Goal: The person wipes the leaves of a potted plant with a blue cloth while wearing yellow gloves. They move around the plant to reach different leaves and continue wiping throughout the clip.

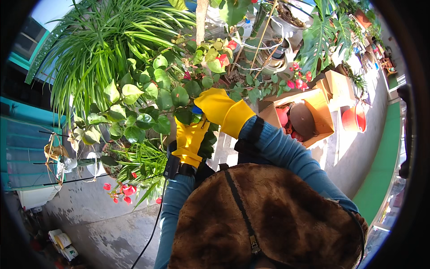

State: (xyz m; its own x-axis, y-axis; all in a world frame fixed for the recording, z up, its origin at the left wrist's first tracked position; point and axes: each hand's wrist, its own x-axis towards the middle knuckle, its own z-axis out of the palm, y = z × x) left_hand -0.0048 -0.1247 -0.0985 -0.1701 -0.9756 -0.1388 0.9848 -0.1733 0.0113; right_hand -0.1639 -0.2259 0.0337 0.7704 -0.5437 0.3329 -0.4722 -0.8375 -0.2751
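Note:
My two hands, in yellow gloves, are close together among the leaves of a leafy plant (180, 97) with pink-red flowers. My right hand (219, 109) is closed, its fingers curled downward and pressed together. A small patch of something blue (196, 110) shows beside its fingertips; what the hand holds is hidden. Just below and to the left, my left hand (190, 140) reaches up under the foliage. Leaves and my right hand cover its fingers, so its grip does not show. A dark strap and small black device sit at my left wrist.
A large grassy plant (107, 49) spreads at the upper left, and a pale stem (201, 22) stands ahead. To the right are an open cardboard box (320, 110) with red and brown items, and a red bucket (354, 119). A black cable (154, 228) hangs by my left arm.

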